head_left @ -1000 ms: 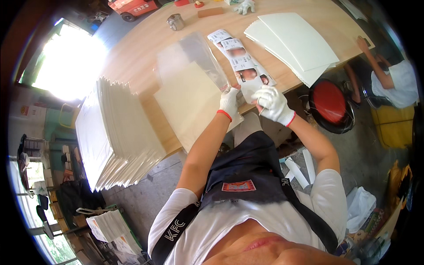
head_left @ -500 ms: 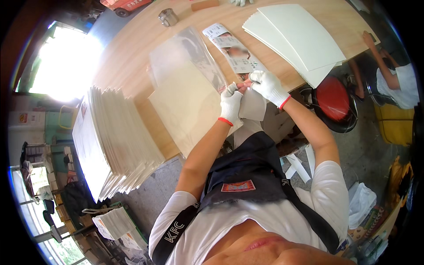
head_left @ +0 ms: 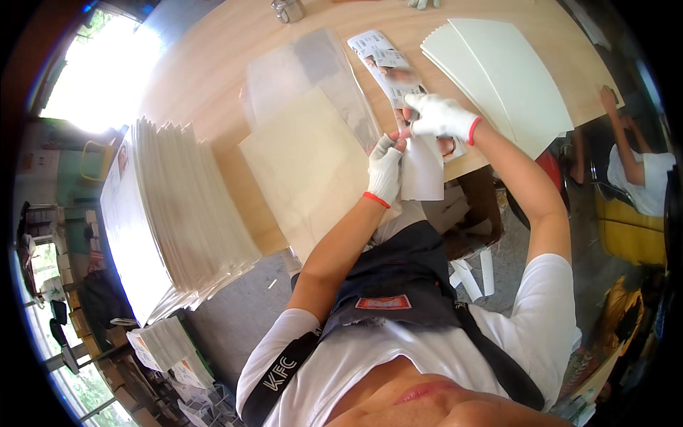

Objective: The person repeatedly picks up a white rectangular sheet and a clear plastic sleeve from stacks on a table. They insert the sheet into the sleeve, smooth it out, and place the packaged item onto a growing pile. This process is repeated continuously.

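Both my hands wear white gloves with red cuffs and bare fingertips. My left hand (head_left: 385,169) is closed, thumb and fingers pinching the upper left edge of a small white sheet (head_left: 424,174) that hangs at the table's near edge. My right hand (head_left: 440,118) is closed too, its fingertips meeting the left ones at the sheet's top edge. Just beyond them lies a fanned row of printed photo labels (head_left: 384,62), partly hidden by my right hand. Left of my hands, a cream board (head_left: 306,156) lies over clear plastic sleeves (head_left: 295,71).
A tall stack of sleeved boards (head_left: 188,206) stands at the left. White boards (head_left: 509,71) lie fanned at the right. A metal cup (head_left: 288,10) is at the far edge. Paper strips (head_left: 469,277) lie below the table, and another person (head_left: 633,156) sits at the right.
The whole view has shifted. My right hand has moved slightly up and right, and the white sheet now hangs straighter and shows more of its face.
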`<state>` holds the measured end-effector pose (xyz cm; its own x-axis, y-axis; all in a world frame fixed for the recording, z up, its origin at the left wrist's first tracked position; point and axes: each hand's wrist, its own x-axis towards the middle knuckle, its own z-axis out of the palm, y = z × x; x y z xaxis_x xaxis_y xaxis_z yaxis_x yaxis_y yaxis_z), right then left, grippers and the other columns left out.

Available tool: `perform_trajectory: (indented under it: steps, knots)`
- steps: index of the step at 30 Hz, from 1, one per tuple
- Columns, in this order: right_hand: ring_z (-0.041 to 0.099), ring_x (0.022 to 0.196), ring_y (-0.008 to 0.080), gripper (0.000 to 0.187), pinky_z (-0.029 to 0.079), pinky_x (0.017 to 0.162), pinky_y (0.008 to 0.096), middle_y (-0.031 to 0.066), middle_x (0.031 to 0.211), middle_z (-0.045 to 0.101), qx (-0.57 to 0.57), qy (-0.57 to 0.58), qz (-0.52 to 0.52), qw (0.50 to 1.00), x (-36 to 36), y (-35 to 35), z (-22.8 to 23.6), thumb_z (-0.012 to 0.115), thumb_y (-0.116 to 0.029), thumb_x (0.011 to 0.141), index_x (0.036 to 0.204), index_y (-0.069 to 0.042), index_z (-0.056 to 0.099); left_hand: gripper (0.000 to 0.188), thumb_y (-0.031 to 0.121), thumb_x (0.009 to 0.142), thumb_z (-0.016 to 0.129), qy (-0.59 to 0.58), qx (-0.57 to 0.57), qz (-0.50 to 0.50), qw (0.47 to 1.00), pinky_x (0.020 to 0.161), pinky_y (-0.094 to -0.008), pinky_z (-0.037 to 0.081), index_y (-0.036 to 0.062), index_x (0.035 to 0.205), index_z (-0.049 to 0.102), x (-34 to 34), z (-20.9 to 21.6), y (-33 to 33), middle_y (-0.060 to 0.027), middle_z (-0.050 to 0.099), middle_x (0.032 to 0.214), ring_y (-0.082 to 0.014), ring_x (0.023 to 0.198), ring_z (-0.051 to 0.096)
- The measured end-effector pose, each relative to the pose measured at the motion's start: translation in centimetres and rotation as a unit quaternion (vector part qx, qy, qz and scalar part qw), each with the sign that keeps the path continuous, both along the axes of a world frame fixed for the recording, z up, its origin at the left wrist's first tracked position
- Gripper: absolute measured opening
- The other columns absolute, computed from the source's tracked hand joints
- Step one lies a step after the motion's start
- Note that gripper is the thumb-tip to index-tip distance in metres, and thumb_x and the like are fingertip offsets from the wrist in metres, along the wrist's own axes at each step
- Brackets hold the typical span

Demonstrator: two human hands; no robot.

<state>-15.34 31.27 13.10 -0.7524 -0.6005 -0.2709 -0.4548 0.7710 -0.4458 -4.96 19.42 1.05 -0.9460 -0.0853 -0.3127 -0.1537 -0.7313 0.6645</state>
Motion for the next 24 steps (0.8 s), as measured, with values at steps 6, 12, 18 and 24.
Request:
perform_trajectory:
  steps: [6,12,18,24]
  knots:
    - [0.057,0.067,0.0118,0.022,0.046,0.06,0.0277,0.0029,0.072,0.059,-0.199,-0.267,-0.07,0.94,-3.7,1.2,-4.5,0.062,-0.028,0.082,0.084,-0.006,0.06,0.02,0.005,0.089,0.056,0.015,0.047,-0.003,0.999,0.069,-0.0252,0.047,0.003,0.108,0.056,-1.4,0.6,0.1,-0.0033,0.061,0.091,-0.0098,0.079,0.056]
    - [0.05,0.053,0.0105,0.015,0.041,0.047,0.0263,0.0027,0.069,0.056,-0.055,-0.208,-0.122,0.969,-12.2,3.5,-1.6,0.056,-0.015,0.081,0.091,-0.005,0.06,0.034,-0.004,0.085,0.041,0.006,-0.213,-0.055,0.975,0.068,-0.021,0.043,0.0084,0.111,0.059,-1.8,0.0,-0.9,-0.0001,0.056,0.083,-0.0066,0.073,0.049]
    - [0.06,0.067,0.0265,0.021,0.047,0.06,0.0375,0.0132,0.082,0.062,0.156,0.211,-0.083,0.961,-17.4,-1.1,6.3,0.051,-0.021,0.081,0.097,-0.009,0.059,0.039,0.006,0.084,0.044,-0.081,-0.317,-0.136,0.935,0.068,-0.0208,0.043,0.0144,0.118,0.059,-2.8,2.2,-1.7,-0.0025,0.06,0.088,-0.0078,0.077,0.055]
    - [0.059,0.074,0.0306,0.028,0.045,0.061,0.0393,0.0157,0.091,0.063,-0.294,0.353,0.083,0.884,-12.5,-10.4,-1.3,0.056,-0.016,0.078,0.104,-0.007,0.062,0.037,0.003,0.083,0.055,0.121,-0.432,-0.041,0.893,0.085,-0.0324,0.046,0.0058,0.12,0.051,0.3,2.8,-4.8,-0.0113,0.058,0.115,-0.0238,0.102,0.058]
